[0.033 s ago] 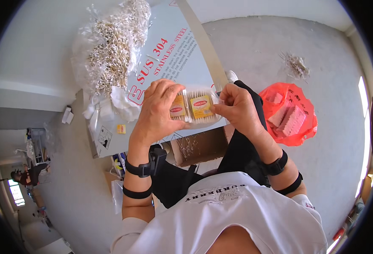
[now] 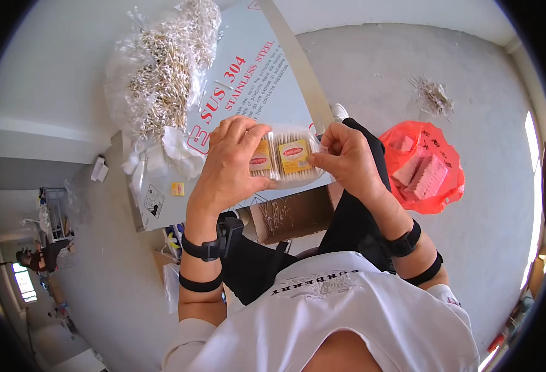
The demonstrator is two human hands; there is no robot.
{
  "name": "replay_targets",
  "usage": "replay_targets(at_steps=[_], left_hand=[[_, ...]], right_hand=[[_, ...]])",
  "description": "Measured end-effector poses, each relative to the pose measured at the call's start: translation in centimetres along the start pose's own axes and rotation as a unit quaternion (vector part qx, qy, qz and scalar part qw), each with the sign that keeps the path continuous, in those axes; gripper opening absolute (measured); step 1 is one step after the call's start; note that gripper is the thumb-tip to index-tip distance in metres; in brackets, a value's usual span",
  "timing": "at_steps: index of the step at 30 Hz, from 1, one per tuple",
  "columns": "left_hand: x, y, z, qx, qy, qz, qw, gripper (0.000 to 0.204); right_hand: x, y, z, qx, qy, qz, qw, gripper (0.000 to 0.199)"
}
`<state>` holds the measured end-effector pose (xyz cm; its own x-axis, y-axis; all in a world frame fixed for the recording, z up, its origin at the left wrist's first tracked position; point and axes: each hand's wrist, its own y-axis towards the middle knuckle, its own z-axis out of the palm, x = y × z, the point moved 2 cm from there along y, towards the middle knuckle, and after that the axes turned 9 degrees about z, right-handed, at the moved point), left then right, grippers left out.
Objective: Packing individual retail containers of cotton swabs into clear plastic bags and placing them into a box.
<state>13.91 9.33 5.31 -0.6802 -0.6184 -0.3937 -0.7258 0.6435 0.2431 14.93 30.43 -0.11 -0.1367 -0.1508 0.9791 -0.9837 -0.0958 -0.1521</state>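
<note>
A clear pack of cotton swabs (image 2: 282,139) is held up between my hands, over the near edge of the table. Two yellow labels with red ovals show through its plastic. My left hand (image 2: 223,162) wraps the pack's left end, fingers over the top and thumb along the lower edge, partly covering one label. At the right end, my right hand (image 2: 352,162) pinches the plastic between thumb and fingers. A large clear bag of loose cotton swabs (image 2: 161,87) lies on the far left of the table, with white crumpled plastic (image 2: 183,160) at its near end.
The table (image 2: 266,80) has a blue-grey printed top, with a small yellow label (image 2: 177,189) at its left. Below its near edge sits an open cardboard box (image 2: 297,217) with scattered swabs. A red plastic bag (image 2: 449,164) holding pink-white packs and a swab pile (image 2: 433,96) lie right.
</note>
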Motion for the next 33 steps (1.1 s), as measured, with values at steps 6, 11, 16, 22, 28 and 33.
replay_targets(at_steps=[6,11,16,22,28,33], left_hand=[[-1.9,1.1,-1.6,-0.038,-0.038,0.049,0.997,0.055],[-2.3,2.7,-0.2,0.104,-0.147,0.040,0.983,0.033],[-1.6,3.3,-0.7,0.063,-0.031,0.124,0.990,0.030],[-1.3,0.0,-1.5,-0.140,-0.029,0.024,0.989,0.037],[1.3,-4.4,1.8,-0.231,-0.275,-0.284,0.889,0.031],[0.6,-4.9,2.6,-0.264,-0.332,-0.278,0.862,0.016]], right_hand=[[0.7,0.0,-0.3,-0.001,0.012,0.053,0.999,0.024],[-0.2,0.0,0.1,-0.001,0.033,0.052,0.998,0.023],[0.4,0.0,-0.7,0.004,0.013,0.065,0.998,0.023],[5.6,-2.1,-0.2,0.009,-0.255,-0.290,0.923,0.037],[5.2,-0.5,3.3,0.096,-0.337,-0.362,0.864,0.025],[5.3,0.0,5.2,0.118,-0.356,-0.328,0.867,0.024]])
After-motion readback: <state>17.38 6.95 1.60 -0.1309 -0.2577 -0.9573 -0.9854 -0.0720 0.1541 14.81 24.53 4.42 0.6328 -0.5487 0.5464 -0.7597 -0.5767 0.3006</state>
